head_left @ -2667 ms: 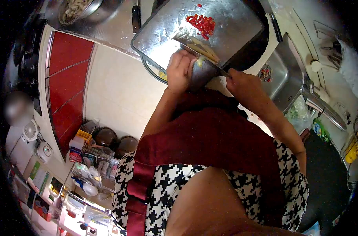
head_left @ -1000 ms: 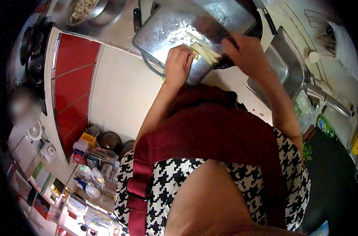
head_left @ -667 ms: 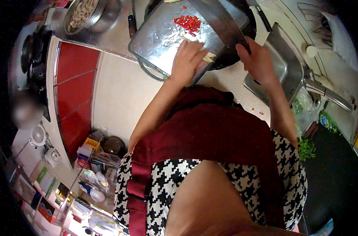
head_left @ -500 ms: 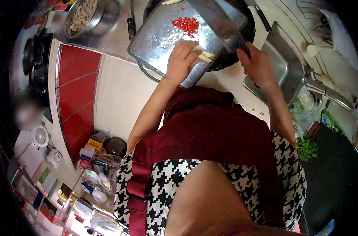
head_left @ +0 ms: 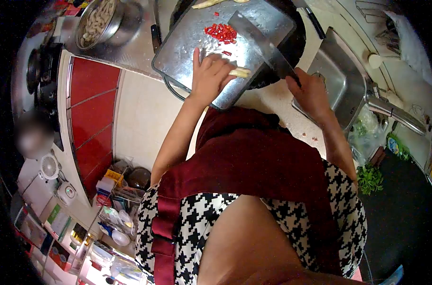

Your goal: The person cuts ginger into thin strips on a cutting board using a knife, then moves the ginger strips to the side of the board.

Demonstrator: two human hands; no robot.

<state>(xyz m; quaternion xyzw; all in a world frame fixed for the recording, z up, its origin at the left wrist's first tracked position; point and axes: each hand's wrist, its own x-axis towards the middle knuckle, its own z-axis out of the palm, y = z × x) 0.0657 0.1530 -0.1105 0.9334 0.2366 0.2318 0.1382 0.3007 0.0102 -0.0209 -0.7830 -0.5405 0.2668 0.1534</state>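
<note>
Two hands at the board, pale strips between cuts.
Left hand [head_left: 207,80] has bent fingers over the pale strips [head_left: 240,72], upper centre of the frame, cut ends poking out right; can't tell if it's clamped or just resting. Right hand [head_left: 312,95] is closed round the cleaver [head_left: 262,43] handle, blade apart from the strips, chopped red pepper [head_left: 220,33] left of it. Looks like slicing in hand; another cut calls for lined-up strips and tucked fingertips.
</note>
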